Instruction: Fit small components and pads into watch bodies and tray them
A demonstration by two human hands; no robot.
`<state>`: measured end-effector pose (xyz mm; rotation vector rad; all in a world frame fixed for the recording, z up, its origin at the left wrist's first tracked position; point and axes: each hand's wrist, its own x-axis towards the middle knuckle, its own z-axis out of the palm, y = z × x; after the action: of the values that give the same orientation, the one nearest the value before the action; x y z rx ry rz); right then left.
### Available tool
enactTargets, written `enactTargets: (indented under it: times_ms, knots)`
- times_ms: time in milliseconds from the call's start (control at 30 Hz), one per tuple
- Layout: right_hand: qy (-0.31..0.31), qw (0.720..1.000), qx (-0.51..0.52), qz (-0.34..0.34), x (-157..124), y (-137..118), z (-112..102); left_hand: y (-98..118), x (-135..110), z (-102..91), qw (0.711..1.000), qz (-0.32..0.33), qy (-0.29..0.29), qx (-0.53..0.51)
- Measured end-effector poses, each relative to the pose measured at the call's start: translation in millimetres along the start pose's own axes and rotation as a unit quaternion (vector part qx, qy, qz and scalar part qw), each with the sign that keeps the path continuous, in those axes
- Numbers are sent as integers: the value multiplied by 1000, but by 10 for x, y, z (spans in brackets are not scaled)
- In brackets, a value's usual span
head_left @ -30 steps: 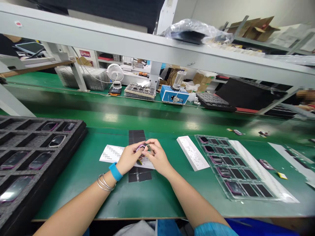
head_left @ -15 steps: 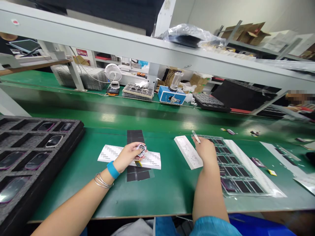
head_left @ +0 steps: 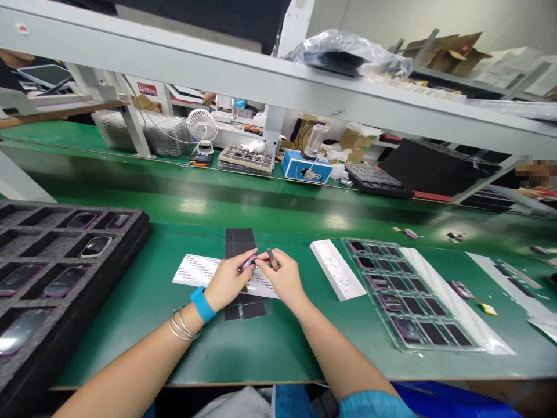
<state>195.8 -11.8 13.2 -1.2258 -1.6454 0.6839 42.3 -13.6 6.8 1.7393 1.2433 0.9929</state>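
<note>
- The left hand (head_left: 226,280) and right hand (head_left: 282,280) are together at the middle of the bench, close but not clasped, with their fingertips just beside each other.
- The left fingers (head_left: 238,262) pinch a small purple-edged part (head_left: 248,263), which sits just above the paper below.
- The right fingers (head_left: 261,261) hold a thin grey strip (head_left: 272,257) upright, right next to that part. Whether the 2 items touch is too small to tell.
- Under the hands lies a white printed sheet (head_left: 195,270), and it crosses a column of black film pieces (head_left: 239,241).
- A blue wristband (head_left: 202,305) and 3 or so thin silver bangles (head_left: 183,326) circle the left wrist.
- The green bench (head_left: 130,354) carries everything here.
- To the left sits a black foam tray (head_left: 143,223), with purple-edged, glassy devices in its slots.
- To the right lie a white bar (head_left: 337,270) and a clear plastic tray (head_left: 348,244) with dark pieces in rows. Some of these have purple edges.
- Above the bench runs a grey shelf (head_left: 217,58), holding a plastic bag (head_left: 343,49).
- Across the aisle, on a second green bench, stand a white fan (head_left: 202,125) and a blue device (head_left: 304,166).
</note>
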Motion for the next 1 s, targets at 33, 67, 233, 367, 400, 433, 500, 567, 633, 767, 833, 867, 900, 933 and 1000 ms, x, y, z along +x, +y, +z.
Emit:
enactTargets:
  times_ms: [33,67,233,367,400,433,500,567,633,767,833,867,900,933,1000]
  knots:
    - [3,1000,6,8,-1,6,9,4,-4,0,1000,4,2,16]
    - [5,1000,11,13,1,9,13,6,-8,1,1000,6,3,29]
    - [11,1000,2,7,3,19,19,-1,-21,22,999,9,7,31]
    - [20,999,-35,-24,-13,32,66,-25,-26,50,1000,7,11,24]
    - [26,998,-42,-34,-14,33,84,-33,-23,57,1000,7,15,19]
    - [29,998,-46,-44,-11,33,98,-42,-18,63,1000,8,18,9]
    - [21,998,-40,-50,14,28,87,-60,2,70,999,1,17,-29]
    - [-1,999,-20,-25,68,26,-30,-71,31,64,995,-35,1,-96]
    - [3,999,-39,27,140,52,-298,-68,62,40,978,-101,-16,-180]
    - [89,975,-169,113,262,265,-1134,-24,100,-35,928,-196,-32,-316]
    - [140,939,-280,144,287,418,-1477,-3,103,-60,915,-209,-34,-342]
    - [160,919,-333,141,293,481,-1581,5,101,-66,912,-212,-35,-348]
    - [179,899,-378,131,295,526,-1631,11,97,-68,911,-214,-34,-351]
    - [194,887,-404,115,295,546,-1627,15,92,-65,911,-214,-33,-351]
    - [212,890,-394,84,290,508,-1480,22,84,-54,913,-212,-35,-346]
